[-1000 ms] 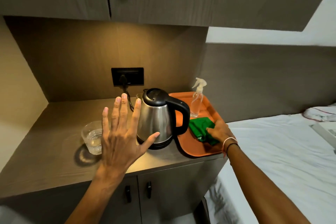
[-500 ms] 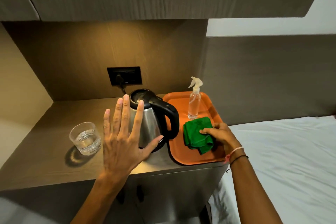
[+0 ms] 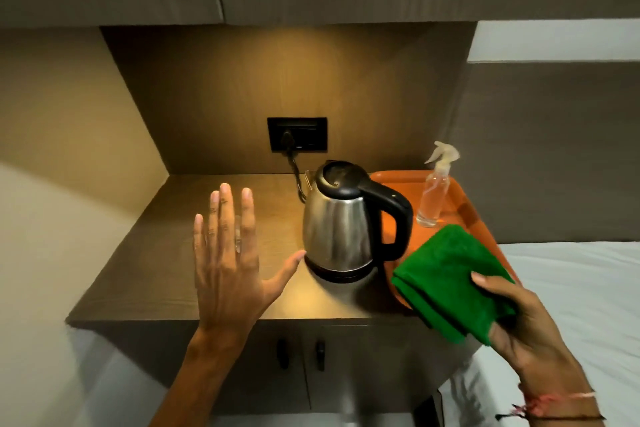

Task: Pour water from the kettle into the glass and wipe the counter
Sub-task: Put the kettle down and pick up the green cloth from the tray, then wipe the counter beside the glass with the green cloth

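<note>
A steel kettle [image 3: 337,222] with a black lid and handle stands on its base near the middle of the brown counter [image 3: 145,270]. My left hand [image 3: 230,263] hovers flat above the counter left of the kettle, fingers spread, holding nothing. It hides almost all of the glass; only a sliver of glass [image 3: 237,232] shows between two fingers. My right hand [image 3: 519,326] grips a folded green cloth [image 3: 450,281], lifted above the front edge of the orange tray [image 3: 464,208].
A clear spray bottle [image 3: 434,194] stands at the back of the tray. The kettle's cord runs to a black wall socket [image 3: 297,134]. Cupboards hang overhead, cabinet doors sit below the counter, and a white bed [image 3: 581,288] lies to the right.
My right hand has lifted the green cloth off the tray towards me. My left hand has slid left and now covers the glass.
</note>
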{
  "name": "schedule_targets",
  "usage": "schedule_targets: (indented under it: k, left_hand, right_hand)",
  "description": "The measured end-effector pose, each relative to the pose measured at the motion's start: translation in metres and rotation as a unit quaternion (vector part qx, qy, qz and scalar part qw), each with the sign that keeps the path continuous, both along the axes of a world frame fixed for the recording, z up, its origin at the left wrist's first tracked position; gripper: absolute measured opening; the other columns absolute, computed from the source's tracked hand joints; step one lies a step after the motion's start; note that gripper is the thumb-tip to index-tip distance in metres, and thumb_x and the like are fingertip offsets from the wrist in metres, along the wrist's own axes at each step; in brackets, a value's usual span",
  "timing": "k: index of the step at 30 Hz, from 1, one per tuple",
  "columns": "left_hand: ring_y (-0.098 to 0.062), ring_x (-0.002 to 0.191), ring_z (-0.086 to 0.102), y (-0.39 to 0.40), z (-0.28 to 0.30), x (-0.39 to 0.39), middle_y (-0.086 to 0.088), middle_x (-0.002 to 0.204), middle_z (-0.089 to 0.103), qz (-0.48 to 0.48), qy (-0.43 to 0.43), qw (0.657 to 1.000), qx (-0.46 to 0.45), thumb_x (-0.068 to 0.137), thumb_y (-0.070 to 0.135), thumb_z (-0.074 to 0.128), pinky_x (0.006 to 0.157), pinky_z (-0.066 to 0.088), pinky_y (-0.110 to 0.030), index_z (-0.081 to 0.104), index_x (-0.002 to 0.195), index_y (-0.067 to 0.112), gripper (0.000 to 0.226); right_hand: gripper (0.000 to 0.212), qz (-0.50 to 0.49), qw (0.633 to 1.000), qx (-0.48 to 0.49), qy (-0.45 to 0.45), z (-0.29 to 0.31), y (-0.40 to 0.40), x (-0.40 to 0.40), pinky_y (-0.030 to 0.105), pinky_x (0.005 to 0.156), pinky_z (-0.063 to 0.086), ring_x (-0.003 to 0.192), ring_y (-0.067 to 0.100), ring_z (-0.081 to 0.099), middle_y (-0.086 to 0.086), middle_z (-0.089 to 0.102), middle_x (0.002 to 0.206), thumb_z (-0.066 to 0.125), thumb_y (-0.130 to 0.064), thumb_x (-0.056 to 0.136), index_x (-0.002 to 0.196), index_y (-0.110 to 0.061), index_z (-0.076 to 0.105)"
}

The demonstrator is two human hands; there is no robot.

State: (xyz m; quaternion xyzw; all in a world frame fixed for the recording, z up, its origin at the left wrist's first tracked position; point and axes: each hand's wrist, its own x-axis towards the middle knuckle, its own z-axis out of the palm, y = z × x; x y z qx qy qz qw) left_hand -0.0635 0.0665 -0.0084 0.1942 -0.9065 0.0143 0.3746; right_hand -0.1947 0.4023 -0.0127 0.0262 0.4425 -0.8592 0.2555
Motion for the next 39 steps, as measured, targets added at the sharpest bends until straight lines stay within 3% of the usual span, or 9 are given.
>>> schedule_targets:
  k: [3, 6, 10, 13, 15, 19, 23, 31, 39]
  left_hand:
    - [-0.038, 0.155, 0.029, -0.041, -0.012, 0.022, -0.02, 0.17, 0.022, -0.008, 0.021, 0.983, 0.185, 0.074, 0.089, 0.05, 0.119, 0.039, -0.056, 0.0, 0.164, 0.015, 0.126]
    - [-0.032, 0.156, 0.029, -0.077, -0.028, 0.032, -0.009, 0.172, 0.019, -0.041, 0.029, 0.91, 0.411, 0.051, 0.087, 0.069, 0.116, 0.037, -0.052, -0.011, 0.161, 0.036, 0.145]
    - [-0.025, 0.157, 0.027, -0.115, -0.046, 0.025, -0.006, 0.172, 0.023, -0.085, 0.011, 0.836, 0.542, 0.047, 0.06, 0.092, 0.125, 0.029, -0.048, -0.003, 0.163, 0.031, 0.153]
    - [-0.027, 0.156, 0.029, -0.127, -0.05, 0.008, -0.011, 0.17, 0.026, -0.1, -0.014, 0.816, 0.57, 0.056, 0.027, 0.099, 0.127, 0.028, -0.052, 0.007, 0.164, 0.021, 0.142]
    - [-0.029, 0.154, 0.033, -0.13, -0.052, -0.002, -0.012, 0.168, 0.031, -0.112, -0.032, 0.807, 0.58, 0.058, 0.02, 0.099, 0.126, 0.031, -0.053, 0.014, 0.163, 0.018, 0.135]
    - [-0.029, 0.142, 0.047, -0.133, -0.057, -0.012, -0.011, 0.155, 0.051, -0.129, -0.055, 0.808, 0.573, 0.063, 0.018, 0.097, 0.112, 0.041, -0.036, 0.033, 0.157, 0.014, 0.113]
    - [-0.027, 0.127, 0.061, -0.139, -0.061, -0.016, -0.012, 0.139, 0.064, -0.125, -0.039, 0.818, 0.56, 0.061, 0.017, 0.098, 0.105, 0.052, -0.039, 0.052, 0.144, 0.01, 0.095]
    - [-0.025, 0.111, 0.07, -0.163, -0.068, -0.009, -0.011, 0.123, 0.073, -0.108, -0.026, 0.838, 0.534, 0.055, 0.027, 0.1, 0.097, 0.061, -0.049, 0.059, 0.138, 0.015, 0.094]
    - [-0.021, 0.107, 0.07, -0.211, -0.079, 0.025, 0.004, 0.113, 0.068, -0.067, 0.023, 0.821, 0.566, 0.052, 0.017, 0.101, 0.082, 0.058, -0.025, 0.06, 0.135, 0.013, 0.093]
  right_hand:
    - [0.035, 0.042, 0.999, -0.017, -0.022, -0.004, -0.034, 0.031, 0.051, 0.069, 0.07, 0.093, 0.039, 0.085, 0.024, 0.086, 0.105, 0.06, 0.003, 0.079, 0.096, -0.001, 0.09]
    - [0.038, 0.089, 0.995, -0.027, -0.03, -0.01, -0.074, 0.055, 0.051, 0.073, 0.07, 0.098, 0.041, 0.084, 0.028, 0.084, 0.112, 0.059, 0.003, 0.081, 0.104, -0.001, 0.089]
    - [0.042, 0.114, 0.993, -0.001, -0.038, -0.024, -0.129, 0.084, 0.046, 0.076, 0.069, 0.104, 0.038, 0.083, 0.027, 0.082, 0.12, 0.083, 0.004, 0.069, 0.11, -0.005, 0.088]
    - [0.074, 0.108, 0.992, 0.003, -0.062, -0.032, -0.153, 0.098, 0.048, 0.079, 0.069, 0.11, 0.04, 0.081, 0.028, 0.08, 0.127, 0.108, -0.009, 0.045, 0.116, -0.003, 0.086]
    - [0.074, 0.101, 0.992, 0.012, -0.068, -0.034, -0.16, 0.103, 0.048, 0.08, 0.069, 0.111, 0.04, 0.081, 0.028, 0.079, 0.129, 0.109, -0.01, 0.047, 0.117, -0.003, 0.085]
    - [0.038, 0.056, 0.996, 0.029, -0.069, -0.039, -0.165, 0.098, 0.047, 0.077, 0.07, 0.107, 0.038, 0.082, 0.027, 0.08, 0.127, 0.078, 0.0, 0.078, 0.115, -0.004, 0.086]
    - [0.039, 0.038, 0.996, 0.039, -0.065, -0.039, -0.171, 0.088, 0.047, 0.075, 0.071, 0.102, 0.037, 0.084, 0.026, 0.082, 0.121, 0.073, 0.004, 0.075, 0.111, 0.0, 0.086]
    - [0.058, 0.075, 0.995, 0.037, -0.06, -0.046, -0.192, 0.069, 0.048, 0.076, 0.071, 0.103, 0.041, 0.082, 0.033, 0.078, 0.123, 0.059, 0.024, 0.062, 0.116, 0.013, 0.077]
    - [0.058, 0.0, 0.995, 0.095, -0.009, -0.04, -0.236, 0.068, 0.043, 0.071, 0.07, 0.087, 0.029, 0.084, 0.018, 0.085, 0.102, 0.049, 0.028, 0.077, 0.12, -0.001, 0.074]
